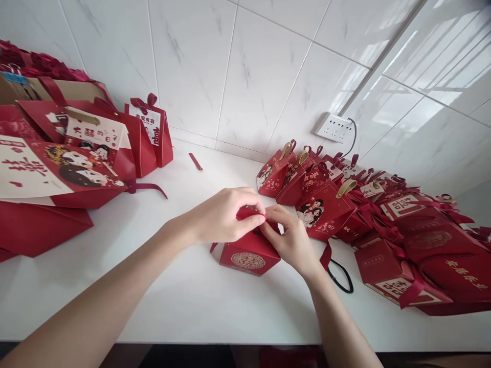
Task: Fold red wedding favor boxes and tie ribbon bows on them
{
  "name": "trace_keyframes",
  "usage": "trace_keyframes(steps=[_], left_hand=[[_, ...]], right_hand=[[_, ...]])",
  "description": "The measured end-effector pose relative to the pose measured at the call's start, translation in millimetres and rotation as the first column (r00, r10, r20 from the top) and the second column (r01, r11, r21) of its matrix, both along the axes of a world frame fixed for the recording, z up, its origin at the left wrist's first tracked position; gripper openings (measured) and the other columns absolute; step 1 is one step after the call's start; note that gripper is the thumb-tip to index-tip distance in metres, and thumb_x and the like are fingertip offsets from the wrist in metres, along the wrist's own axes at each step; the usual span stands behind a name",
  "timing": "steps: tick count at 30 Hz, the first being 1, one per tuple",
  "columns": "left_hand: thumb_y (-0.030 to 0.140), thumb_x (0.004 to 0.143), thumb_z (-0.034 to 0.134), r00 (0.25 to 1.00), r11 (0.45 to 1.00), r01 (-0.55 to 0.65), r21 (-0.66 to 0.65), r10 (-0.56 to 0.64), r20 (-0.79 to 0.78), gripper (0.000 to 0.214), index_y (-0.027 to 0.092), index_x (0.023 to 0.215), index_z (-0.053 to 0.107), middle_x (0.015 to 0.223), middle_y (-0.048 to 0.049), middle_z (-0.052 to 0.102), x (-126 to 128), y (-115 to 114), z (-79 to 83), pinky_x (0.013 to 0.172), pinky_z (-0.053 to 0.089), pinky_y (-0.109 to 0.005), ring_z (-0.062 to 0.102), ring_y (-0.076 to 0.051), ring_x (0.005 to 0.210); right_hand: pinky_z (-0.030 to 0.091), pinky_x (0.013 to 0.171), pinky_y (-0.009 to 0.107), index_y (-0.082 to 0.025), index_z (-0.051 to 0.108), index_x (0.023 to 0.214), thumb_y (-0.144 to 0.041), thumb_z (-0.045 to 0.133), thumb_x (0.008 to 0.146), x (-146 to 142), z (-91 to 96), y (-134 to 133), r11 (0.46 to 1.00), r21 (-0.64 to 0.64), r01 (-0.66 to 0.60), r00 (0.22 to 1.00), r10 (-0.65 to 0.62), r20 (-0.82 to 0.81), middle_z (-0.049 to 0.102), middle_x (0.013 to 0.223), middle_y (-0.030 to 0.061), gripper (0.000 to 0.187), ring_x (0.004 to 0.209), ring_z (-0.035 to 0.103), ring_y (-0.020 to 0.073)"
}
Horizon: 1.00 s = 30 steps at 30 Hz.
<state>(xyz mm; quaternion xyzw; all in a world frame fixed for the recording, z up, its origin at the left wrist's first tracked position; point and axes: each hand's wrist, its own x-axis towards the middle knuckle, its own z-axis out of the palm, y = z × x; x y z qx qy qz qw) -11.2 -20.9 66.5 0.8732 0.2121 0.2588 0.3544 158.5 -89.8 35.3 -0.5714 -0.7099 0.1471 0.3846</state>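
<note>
Bare forearms (115,286) foremost — left hand (226,214), right hand (293,237) pinching red ribbon (264,217) over red box (249,253).

Red box (238,251) with a round, pale, ornate emblem (248,260) on its near side, resting on the white table (199,306) at mid-scene; its top is partly hidden.

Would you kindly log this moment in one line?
left hand, right hand: fingertips meeting over red cardboard box with pale round emblem | grasp: hidden by fingers | nearby: black cord loop on white table
</note>
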Motion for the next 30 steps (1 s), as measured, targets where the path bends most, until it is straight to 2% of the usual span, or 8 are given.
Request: trace_keyframes(steps=[3, 6, 9, 13, 19, 24, 28, 30], left_hand=[[0.029, 0.085, 0.046, 1.0, 0.996, 0.013, 0.084, -0.015, 0.017, 0.018, 0.021, 0.078, 0.06, 0.08, -0.0009, 0.059, 3.3, -1.4, -2.9, 0.076, 0.043, -0.028, 0.053, -0.016, 0.088], [0.026, 0.086, 0.044, 0.996, 0.994, -0.061, 0.091, 0.055, 0.064, 0.019, 0.02, 0.076, 0.059, 0.081, -0.0005, 0.06, 5.4, 2.7, -6.6, 0.081, 0.042, -0.028, 0.053, -0.016, 0.09], [0.028, 0.086, 0.046, 0.987, 0.99, -0.14, 0.025, 0.137, 0.083, 0.018, 0.021, 0.076, 0.059, 0.084, -0.0002, 0.061, 6.8, 8.5, -12.1, 0.082, 0.043, -0.028, 0.054, -0.016, 0.092], [0.031, 0.082, 0.051, 0.984, 0.982, -0.154, -0.112, 0.162, 0.071, 0.012, 0.021, 0.085, 0.056, 0.091, 0.0003, 0.063, 7.3, 14.1, -18.1, 0.08, 0.045, -0.028, 0.057, -0.015, 0.09], [0.029, 0.076, 0.055, 0.997, 0.987, -0.081, -0.137, 0.078, -0.024, 0.011, 0.019, 0.076, 0.06, 0.081, 0.001, 0.064, 4.6, 18.7, -17.0, 0.07, 0.045, -0.026, 0.058, -0.014, 0.078], [0.027, 0.077, 0.054, 0.995, 0.997, -0.017, -0.081, 0.009, -0.097, 0.013, 0.021, 0.079, 0.065, 0.086, 0.0006, 0.063, 0.6, 17.6, -10.4, 0.066, 0.042, -0.025, 0.056, -0.015, 0.084], [0.039, 0.075, 0.059, 0.995, 0.999, -0.024, -0.044, 0.02, -0.098, 0.02, 0.019, 0.072, 0.06, 0.081, -0.0004, 0.059, 2.3, 16.0, -11.5, 0.065, 0.041, -0.027, 0.054, -0.017, 0.084], [0.045, 0.079, 0.054, 0.996, 0.998, -0.057, -0.021, 0.055, -0.076, 0.028, 0.018, 0.069, 0.059, 0.081, -0.0013, 0.058, 4.9, 15.8, -15.3, 0.066, 0.042, -0.028, 0.055, -0.017, 0.082]], right_hand=[[0.04, 0.069, 0.03, -0.021, 0.063, 0.075, -0.019, 0.046, 0.088, 0.6, 0.7, -0.2, 0.997, -0.011, -0.075, 0.996, 0.076, 0.038, 0.062, 0.086, 0.0038, 0.021, 0.078, 0.056, 0.0162], [0.04, 0.072, 0.03, -0.02, 0.06, 0.074, -0.02, 0.045, 0.09, 2.2, 1.8, 0.1, 0.99, -0.036, -0.139, 0.99, 0.14, 0.022, 0.061, 0.083, 0.0037, 0.022, 0.078, 0.055, 0.016], [0.041, 0.075, 0.03, -0.02, 0.061, 0.077, -0.022, 0.045, 0.09, 4.2, 2.5, 0.6, 0.982, -0.06, -0.181, 0.983, 0.178, -0.041, 0.062, 0.086, 0.0037, 0.021, 0.081, 0.056, 0.016], [0.043, 0.074, 0.027, -0.021, 0.064, 0.08, -0.026, 0.049, 0.089, 5.1, 2.3, 1.0, 0.972, -0.076, -0.223, 0.961, 0.206, -0.182, 0.063, 0.086, 0.0031, 0.019, 0.082, 0.057, 0.0151], [0.042, 0.063, 0.022, -0.018, 0.065, 0.081, -0.028, 0.052, 0.087, 3.5, 2.2, 0.6, 0.988, -0.101, -0.115, 0.969, 0.09, -0.23, 0.06, 0.079, 0.0015, 0.017, 0.072, 0.054, 0.012], [0.042, 0.062, 0.023, -0.018, 0.063, 0.077, -0.029, 0.053, 0.086, 2.5, 1.8, 0.3, 0.997, -0.074, -0.035, 0.98, 0.02, -0.199, 0.061, 0.078, 0.0019, 0.017, 0.071, 0.054, 0.0126], [0.042, 0.064, 0.025, -0.019, 0.06, 0.073, -0.023, 0.053, 0.083, -0.3, 0.1, 0.5, 0.997, 0.012, 0.077, 0.99, -0.075, -0.119, 0.061, 0.076, 0.0013, 0.014, 0.071, 0.054, 0.0133], [0.042, 0.067, 0.027, -0.019, 0.059, 0.072, -0.022, 0.054, 0.082, -1.8, -1.3, 0.9, 0.988, 0.084, 0.126, 0.99, -0.121, -0.066, 0.061, 0.075, 0.0008, 0.012, 0.07, 0.054, 0.0134]])
